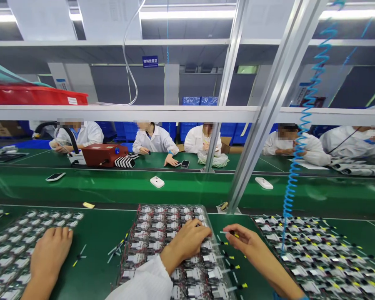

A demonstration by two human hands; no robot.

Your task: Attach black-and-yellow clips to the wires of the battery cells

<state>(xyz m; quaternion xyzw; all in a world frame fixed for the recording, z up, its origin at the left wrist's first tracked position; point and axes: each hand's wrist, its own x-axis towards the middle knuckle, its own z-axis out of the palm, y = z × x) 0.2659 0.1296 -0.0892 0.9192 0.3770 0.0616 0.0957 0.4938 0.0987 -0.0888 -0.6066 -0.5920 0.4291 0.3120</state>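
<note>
My left hand, in a white sleeve, lies over a clear tray filled with rows of small white parts with thin red and dark wires. Its fingers are curled down, and what they grip, if anything, cannot be made out. Just beyond the tray's right edge, my right hand pinches a small black piece with a white strip between thumb and fingers. Similar strips with yellow tips stick out along that tray edge. A bunch of loose strips lies left of the tray.
Another person's hand rests by a left tray. At right stands a tray with yellow-tipped strips; a coiled blue hose hangs over it. Metal posts rise ahead. White devices lie on the green belt; people sit beyond.
</note>
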